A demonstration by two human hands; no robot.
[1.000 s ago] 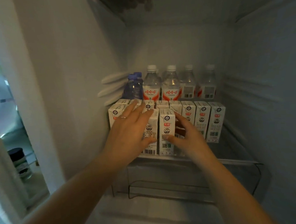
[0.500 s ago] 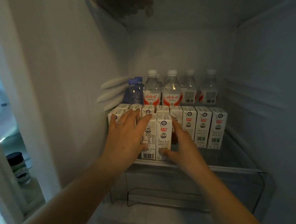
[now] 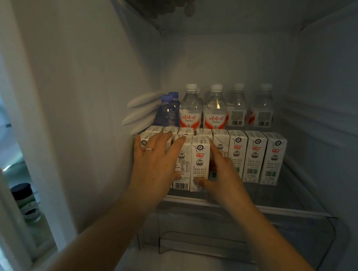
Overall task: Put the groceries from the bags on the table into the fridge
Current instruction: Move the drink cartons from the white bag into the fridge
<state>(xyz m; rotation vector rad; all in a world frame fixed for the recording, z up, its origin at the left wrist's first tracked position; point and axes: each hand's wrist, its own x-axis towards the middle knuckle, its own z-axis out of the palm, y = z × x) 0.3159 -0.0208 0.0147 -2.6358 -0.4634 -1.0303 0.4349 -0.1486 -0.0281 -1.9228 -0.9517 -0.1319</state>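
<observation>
OK, I see my left hand [image 3: 155,166] flat with fingers spread, pressing on the leftmost milk cartons [image 3: 183,162]. My right hand [image 3: 220,174] grasps the front carton [image 3: 200,165], thumb across its lower face, fingers along its right side. All stand on the glass shelf [image 3: 287,210] in the fridge [image 3: 92,98]. Behind: carton row [image 3: 256,153], then water bottles [image 3: 214,108] at the back wall.

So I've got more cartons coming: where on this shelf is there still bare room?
Bare glass shelf lies in front of the right-hand milk cartons, up to the right wall. The left is crowded: both hands, left and right, are on the front cartons; water bottles fill the back.
</observation>
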